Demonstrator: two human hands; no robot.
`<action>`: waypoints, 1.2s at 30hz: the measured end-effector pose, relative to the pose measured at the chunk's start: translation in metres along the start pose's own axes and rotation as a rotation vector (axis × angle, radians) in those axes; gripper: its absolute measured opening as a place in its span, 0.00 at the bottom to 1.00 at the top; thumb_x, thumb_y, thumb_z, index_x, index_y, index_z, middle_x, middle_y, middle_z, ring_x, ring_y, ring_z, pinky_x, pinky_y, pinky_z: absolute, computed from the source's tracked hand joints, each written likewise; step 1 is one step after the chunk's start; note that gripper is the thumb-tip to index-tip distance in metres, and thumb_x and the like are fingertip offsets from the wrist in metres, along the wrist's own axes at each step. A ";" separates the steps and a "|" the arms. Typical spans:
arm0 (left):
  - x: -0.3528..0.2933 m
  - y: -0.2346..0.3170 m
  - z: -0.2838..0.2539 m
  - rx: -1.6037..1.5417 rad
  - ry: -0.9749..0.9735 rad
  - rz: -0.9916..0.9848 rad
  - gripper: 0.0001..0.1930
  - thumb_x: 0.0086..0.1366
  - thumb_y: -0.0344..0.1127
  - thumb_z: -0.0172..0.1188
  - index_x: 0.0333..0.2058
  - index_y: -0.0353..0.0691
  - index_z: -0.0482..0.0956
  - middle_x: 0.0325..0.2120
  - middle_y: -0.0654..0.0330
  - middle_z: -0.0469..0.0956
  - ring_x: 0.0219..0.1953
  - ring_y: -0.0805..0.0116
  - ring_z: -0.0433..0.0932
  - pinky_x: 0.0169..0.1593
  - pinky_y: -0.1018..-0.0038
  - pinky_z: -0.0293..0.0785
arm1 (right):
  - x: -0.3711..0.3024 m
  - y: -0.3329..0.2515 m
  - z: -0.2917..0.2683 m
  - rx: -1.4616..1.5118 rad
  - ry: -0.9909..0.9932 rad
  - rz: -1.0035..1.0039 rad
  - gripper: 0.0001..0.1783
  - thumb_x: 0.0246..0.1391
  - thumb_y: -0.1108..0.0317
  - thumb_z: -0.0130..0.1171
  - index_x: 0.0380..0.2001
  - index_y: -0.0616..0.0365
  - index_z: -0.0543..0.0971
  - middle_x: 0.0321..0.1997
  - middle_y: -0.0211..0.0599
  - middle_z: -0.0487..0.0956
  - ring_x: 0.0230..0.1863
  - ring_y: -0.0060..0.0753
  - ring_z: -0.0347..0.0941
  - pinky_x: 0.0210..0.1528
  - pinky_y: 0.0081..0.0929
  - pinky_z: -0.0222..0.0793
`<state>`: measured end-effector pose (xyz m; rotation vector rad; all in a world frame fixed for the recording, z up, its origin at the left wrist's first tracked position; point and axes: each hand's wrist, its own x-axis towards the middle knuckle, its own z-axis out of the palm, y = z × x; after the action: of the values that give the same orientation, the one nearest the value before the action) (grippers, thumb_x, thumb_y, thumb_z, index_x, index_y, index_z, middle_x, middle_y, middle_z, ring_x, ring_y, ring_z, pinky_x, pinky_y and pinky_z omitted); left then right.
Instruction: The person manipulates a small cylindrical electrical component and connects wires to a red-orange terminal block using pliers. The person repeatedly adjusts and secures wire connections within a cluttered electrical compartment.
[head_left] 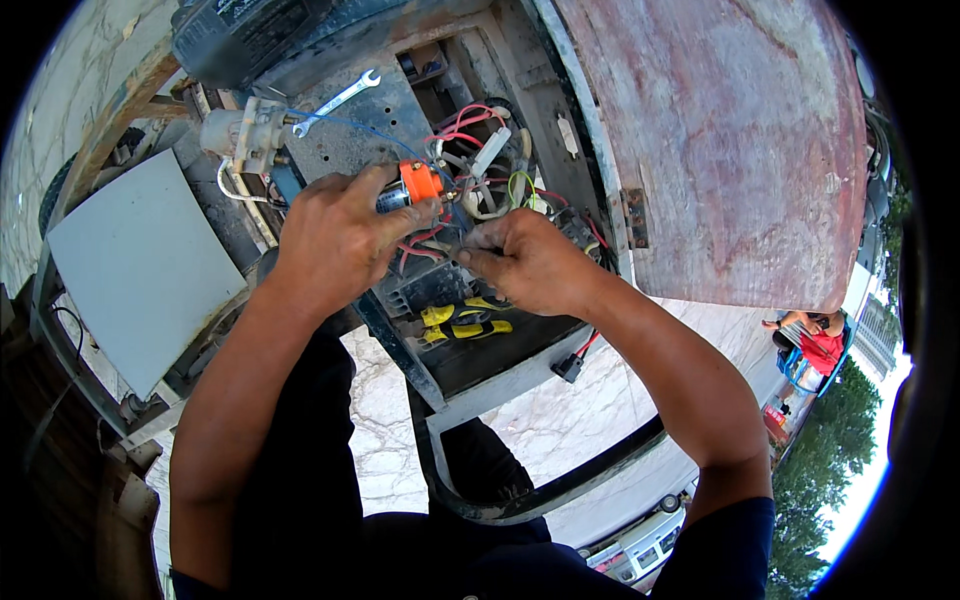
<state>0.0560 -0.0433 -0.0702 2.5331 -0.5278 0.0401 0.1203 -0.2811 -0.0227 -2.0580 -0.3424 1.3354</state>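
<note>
My left hand (pixel 335 238) is closed around a small silver cylinder with an orange cap (pixel 423 181) and metal terminals, held above an open metal compartment. A thin blue wire (pixel 365 128) runs toward the cap. Just right of it, my right hand (pixel 545 262) is pinched, thumb against fingers, close to the terminals; what lies between the fingertips is too small to make out. Beyond both hands is a tangle of red, white and grey wires (pixel 488 152). Pliers with yellow and black handles (pixel 466 328) lie in the compartment below my hands.
An open-end wrench (pixel 338 103) rests on the dark metal plate (pixel 375 135). A black plug (pixel 569 368) on red wires hangs over the compartment's near edge. A worn reddish panel (pixel 725 150) is hinged at right; a grey panel (pixel 145 265) lies left. Another person (pixel 822 350) sits far right.
</note>
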 end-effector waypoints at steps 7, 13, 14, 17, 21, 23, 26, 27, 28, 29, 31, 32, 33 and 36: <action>0.000 -0.001 0.002 -0.009 0.015 0.010 0.29 0.45 0.27 0.73 0.48 0.61 0.89 0.50 0.54 0.80 0.37 0.53 0.84 0.39 0.60 0.81 | 0.000 0.000 -0.003 0.204 0.002 0.076 0.13 0.62 0.67 0.65 0.42 0.67 0.86 0.29 0.47 0.85 0.27 0.33 0.80 0.35 0.33 0.75; -0.002 -0.002 0.004 -0.012 0.063 0.013 0.27 0.45 0.27 0.73 0.47 0.59 0.89 0.51 0.51 0.80 0.38 0.52 0.84 0.40 0.59 0.82 | -0.006 -0.011 -0.015 0.427 0.078 0.204 0.15 0.62 0.71 0.67 0.47 0.72 0.84 0.32 0.39 0.85 0.27 0.23 0.80 0.31 0.23 0.78; -0.002 -0.002 0.004 -0.011 0.064 0.010 0.27 0.44 0.27 0.73 0.47 0.58 0.89 0.52 0.51 0.80 0.38 0.52 0.84 0.40 0.59 0.82 | -0.007 -0.012 -0.017 0.452 0.082 0.213 0.16 0.62 0.71 0.66 0.48 0.73 0.83 0.32 0.39 0.85 0.27 0.24 0.80 0.32 0.22 0.79; -0.001 -0.002 0.003 -0.007 0.076 0.017 0.26 0.46 0.28 0.72 0.46 0.58 0.89 0.51 0.51 0.80 0.38 0.52 0.84 0.40 0.59 0.82 | -0.007 -0.006 -0.024 0.471 0.066 0.156 0.14 0.64 0.72 0.64 0.49 0.72 0.83 0.34 0.41 0.85 0.30 0.23 0.81 0.32 0.23 0.79; -0.001 -0.002 0.003 -0.011 0.077 0.013 0.24 0.48 0.28 0.71 0.45 0.58 0.89 0.51 0.51 0.80 0.37 0.53 0.84 0.39 0.59 0.82 | -0.007 -0.008 -0.028 0.469 0.234 0.066 0.12 0.66 0.72 0.62 0.48 0.70 0.81 0.34 0.39 0.84 0.32 0.22 0.80 0.31 0.21 0.77; -0.001 -0.001 0.004 -0.020 0.076 0.007 0.23 0.49 0.28 0.70 0.45 0.58 0.89 0.51 0.51 0.81 0.36 0.53 0.84 0.39 0.59 0.82 | -0.005 -0.007 -0.024 0.505 0.316 -0.011 0.10 0.68 0.71 0.61 0.47 0.68 0.80 0.32 0.37 0.83 0.31 0.21 0.79 0.30 0.21 0.76; 0.001 -0.001 0.003 -0.012 0.086 0.012 0.22 0.49 0.28 0.71 0.44 0.58 0.89 0.51 0.51 0.81 0.35 0.54 0.84 0.38 0.59 0.82 | 0.000 -0.011 -0.015 0.642 0.288 -0.049 0.09 0.69 0.71 0.60 0.46 0.66 0.78 0.30 0.35 0.81 0.29 0.20 0.77 0.30 0.20 0.74; 0.000 -0.001 0.003 -0.010 0.079 0.004 0.22 0.49 0.29 0.71 0.44 0.58 0.89 0.51 0.51 0.81 0.36 0.54 0.84 0.38 0.59 0.81 | 0.002 -0.013 -0.015 0.619 0.281 -0.026 0.09 0.69 0.71 0.60 0.45 0.66 0.79 0.29 0.34 0.81 0.29 0.19 0.76 0.30 0.20 0.73; 0.000 -0.001 0.002 -0.008 0.072 -0.004 0.22 0.49 0.29 0.71 0.44 0.58 0.89 0.50 0.51 0.81 0.36 0.54 0.84 0.38 0.59 0.81 | 0.004 -0.017 -0.015 0.596 0.273 -0.002 0.09 0.69 0.70 0.60 0.45 0.66 0.79 0.29 0.34 0.81 0.29 0.19 0.76 0.30 0.20 0.73; 0.000 0.000 0.002 -0.007 0.066 -0.012 0.21 0.49 0.29 0.71 0.44 0.58 0.90 0.50 0.51 0.81 0.36 0.54 0.84 0.39 0.59 0.81 | 0.007 -0.019 -0.015 0.572 0.266 0.021 0.09 0.69 0.70 0.60 0.44 0.66 0.79 0.29 0.34 0.81 0.29 0.18 0.75 0.30 0.20 0.72; 0.001 0.001 0.001 -0.012 0.083 -0.009 0.21 0.50 0.29 0.71 0.44 0.59 0.90 0.50 0.51 0.81 0.36 0.54 0.84 0.39 0.60 0.81 | 0.013 -0.017 -0.011 0.480 0.337 -0.096 0.09 0.68 0.71 0.61 0.43 0.67 0.80 0.29 0.33 0.81 0.30 0.16 0.74 0.30 0.20 0.71; 0.001 0.001 0.001 -0.015 0.091 -0.007 0.21 0.50 0.30 0.71 0.44 0.59 0.90 0.50 0.51 0.81 0.36 0.53 0.84 0.39 0.60 0.81 | 0.016 -0.014 -0.008 0.433 0.371 -0.155 0.09 0.68 0.71 0.61 0.43 0.67 0.80 0.29 0.33 0.81 0.30 0.16 0.73 0.31 0.20 0.70; 0.001 0.001 0.001 -0.016 0.087 -0.009 0.21 0.50 0.30 0.71 0.44 0.59 0.90 0.50 0.51 0.81 0.36 0.53 0.84 0.39 0.60 0.81 | 0.019 -0.011 -0.004 0.405 0.390 -0.178 0.08 0.68 0.71 0.61 0.43 0.68 0.81 0.30 0.33 0.81 0.31 0.15 0.72 0.31 0.20 0.69; 0.002 0.002 0.000 -0.022 0.075 -0.018 0.20 0.51 0.31 0.70 0.44 0.59 0.90 0.50 0.51 0.81 0.37 0.53 0.84 0.40 0.59 0.82 | 0.026 -0.003 0.005 0.330 0.437 -0.235 0.08 0.67 0.74 0.60 0.44 0.69 0.81 0.31 0.33 0.82 0.32 0.15 0.71 0.33 0.20 0.69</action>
<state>0.0569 -0.0451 -0.0691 2.5038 -0.4734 0.1217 0.1278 -0.2627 -0.0407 -1.8946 -0.1497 0.7212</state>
